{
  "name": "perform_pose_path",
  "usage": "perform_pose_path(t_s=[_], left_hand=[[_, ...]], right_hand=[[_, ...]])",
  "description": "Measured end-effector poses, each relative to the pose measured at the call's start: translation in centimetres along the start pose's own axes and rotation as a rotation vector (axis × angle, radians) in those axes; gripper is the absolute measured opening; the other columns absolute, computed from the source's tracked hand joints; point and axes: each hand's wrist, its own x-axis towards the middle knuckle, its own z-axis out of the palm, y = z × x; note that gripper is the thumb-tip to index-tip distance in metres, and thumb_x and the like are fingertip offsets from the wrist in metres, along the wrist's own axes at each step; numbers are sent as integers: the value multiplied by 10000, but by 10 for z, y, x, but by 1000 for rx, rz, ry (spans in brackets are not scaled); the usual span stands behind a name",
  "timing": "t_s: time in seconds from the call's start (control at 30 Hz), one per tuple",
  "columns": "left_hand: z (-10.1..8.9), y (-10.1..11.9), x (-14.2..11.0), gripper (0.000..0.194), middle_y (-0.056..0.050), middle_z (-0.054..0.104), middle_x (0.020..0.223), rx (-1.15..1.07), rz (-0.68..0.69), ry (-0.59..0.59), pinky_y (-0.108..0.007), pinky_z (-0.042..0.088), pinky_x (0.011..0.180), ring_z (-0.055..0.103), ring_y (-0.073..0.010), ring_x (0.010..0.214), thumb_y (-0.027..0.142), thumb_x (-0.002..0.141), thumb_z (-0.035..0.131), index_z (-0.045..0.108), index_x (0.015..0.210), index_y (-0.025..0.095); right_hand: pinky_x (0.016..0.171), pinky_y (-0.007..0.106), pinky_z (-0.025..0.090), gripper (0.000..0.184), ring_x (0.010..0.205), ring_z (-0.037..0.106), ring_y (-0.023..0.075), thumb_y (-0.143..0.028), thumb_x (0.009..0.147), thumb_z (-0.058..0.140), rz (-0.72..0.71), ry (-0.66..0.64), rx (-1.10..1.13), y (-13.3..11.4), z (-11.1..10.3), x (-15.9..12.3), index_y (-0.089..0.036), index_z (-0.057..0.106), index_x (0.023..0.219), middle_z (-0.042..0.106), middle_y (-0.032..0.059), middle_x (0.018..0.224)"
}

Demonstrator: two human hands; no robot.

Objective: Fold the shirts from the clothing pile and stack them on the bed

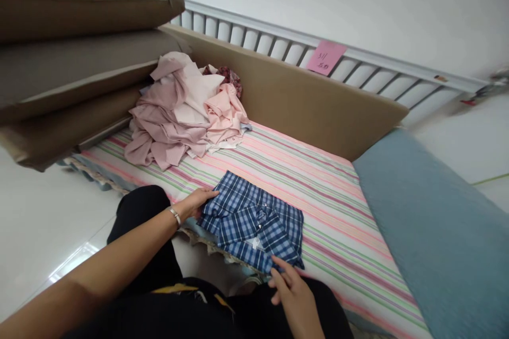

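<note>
"While the left hand (pixel 199 200) pinches the plaid shirt (pixel 238 222) on the striped sheet (pixel 318 185), how's the right hand (pixel 295 294)?"

"Fingers parted at the shirt's near edge. Piled clothes (pixel 178 111) lie beyond; a tan board (pixel 302 103) bars the wall side, stacked cushions (pixel 79 61) the left."

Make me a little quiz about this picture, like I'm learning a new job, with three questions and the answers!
1. What pattern does the blue shirt have?
2. True or false: the left hand is touching the blue shirt.
3. Where is the pink note? A: on the floor. B: on the railing. C: on the clothes pile.

Key: 1. Checks. 2. True. 3. B.
</note>
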Motion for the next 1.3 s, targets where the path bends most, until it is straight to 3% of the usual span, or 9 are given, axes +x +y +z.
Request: perform_pose_path(t_s=[0.17, 0.3, 0.43, 0.63, 0.77, 0.9, 1.1, 1.2, 1.3], left_hand=[[-1, 0, 3, 265, 20, 581, 508, 37, 7, 9, -254, 406, 476, 527, -138, 449, 336, 643, 753, 557, 667, 159], [-2, 0, 4, 274, 40, 529, 462, 64, 21, 48, -242, 355, 439, 480, -125, 408, 334, 659, 742, 529, 626, 164], [0, -1, 3, 274, 55, 483, 430, 82, 50, 88, -238, 325, 421, 432, -110, 380, 305, 693, 711, 493, 590, 174], [1, -4, 4, 262, 50, 502, 457, 110, 79, 92, -238, 360, 447, 458, -115, 406, 304, 712, 687, 485, 599, 181], [2, -2, 1, 247, 38, 519, 462, 177, 78, 98, -250, 372, 454, 470, -128, 413, 324, 726, 656, 494, 601, 185], [1, 4, -3, 251, 10, 555, 490, 288, 115, 90, -257, 362, 456, 490, -146, 445, 386, 724, 631, 548, 615, 175], [4, 37, 14, 340, 45, 439, 411, 558, 271, 122, -248, 242, 461, 404, -123, 441, 481, 659, 662, 558, 549, 176], [18, 55, 34, 375, 38, 395, 376, 661, 329, 145, -261, 213, 479, 396, -129, 456, 473, 663, 646, 509, 463, 186], [32, 61, 54, 390, 39, 356, 357, 709, 364, 172, -265, 202, 490, 386, -128, 461, 409, 641, 664, 443, 397, 201]], right_hand=[[426, 252, 402, 751, 384, 521, 127, -531, 573, 699, 190, -238, 371, -18, 74, 2, -151, 480, 1182, 639, -12, 594], [471, 222, 434, 532, 410, 471, 64, -513, 507, 778, 300, -274, 706, -24, 118, 15, -191, 517, 840, 616, -32, 592], [453, 221, 438, 484, 358, 364, 29, -541, 499, 779, 245, -238, 701, -30, 117, 24, -195, 461, 616, 552, -54, 499], [346, 207, 338, 428, 281, 342, 57, -564, 656, 621, 70, -118, 189, -10, 103, 37, -218, 413, 515, 435, -65, 346], [335, 207, 311, 329, 281, 371, 76, -467, 693, 592, 72, -169, 71, -4, 108, 38, -210, 465, 532, 473, -53, 353], [348, 229, 318, 276, 309, 424, 106, -469, 708, 553, -46, -122, -24, -11, 64, 37, -202, 618, 681, 549, -42, 418], [648, 312, 511, 424, 731, 660, 224, -509, 689, 516, -182, 408, -39, -14, -49, 77, -176, 664, 906, 715, 72, 809], [851, 372, 484, 517, 973, 634, 271, -475, 695, 484, -223, 446, -150, -17, -71, 113, -121, 641, 1038, 679, 151, 1056], [972, 399, 408, 565, 1134, 553, 277, -463, 704, 504, -279, 382, -199, -26, -73, 149, -117, 602, 1140, 596, 165, 1228]])
